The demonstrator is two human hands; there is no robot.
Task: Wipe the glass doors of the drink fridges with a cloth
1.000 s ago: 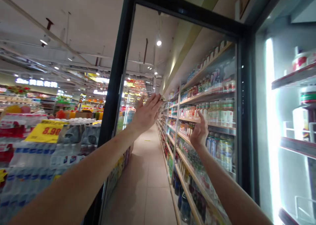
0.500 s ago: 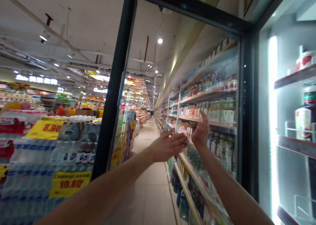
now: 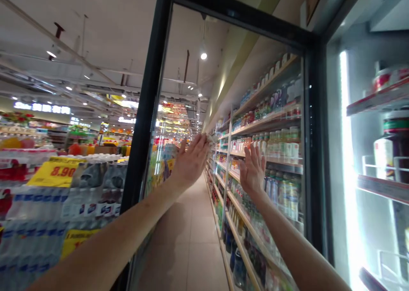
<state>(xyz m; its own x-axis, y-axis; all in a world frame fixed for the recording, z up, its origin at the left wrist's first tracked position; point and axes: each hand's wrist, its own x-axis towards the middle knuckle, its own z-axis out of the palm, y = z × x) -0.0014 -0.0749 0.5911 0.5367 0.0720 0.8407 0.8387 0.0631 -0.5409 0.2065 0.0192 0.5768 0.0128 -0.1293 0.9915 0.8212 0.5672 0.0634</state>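
Wiping seemingly mid-course: left hand [image 3: 191, 161], fingers straight, holds pale crumpled cloth [image 3: 211, 142] apparently against clear glass door pane [image 3: 220, 112] in black frame [image 3: 147, 103]. Right hand [image 3: 253, 170] empty, fingers raised; glass contact unclear. Cannot tell rubbed areas from remaining ones.

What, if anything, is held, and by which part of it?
Left hand: a pale crumpled cloth, at the fingers; only a bit shows, so the exact part gripped can't be told. Right hand: nothing visible.
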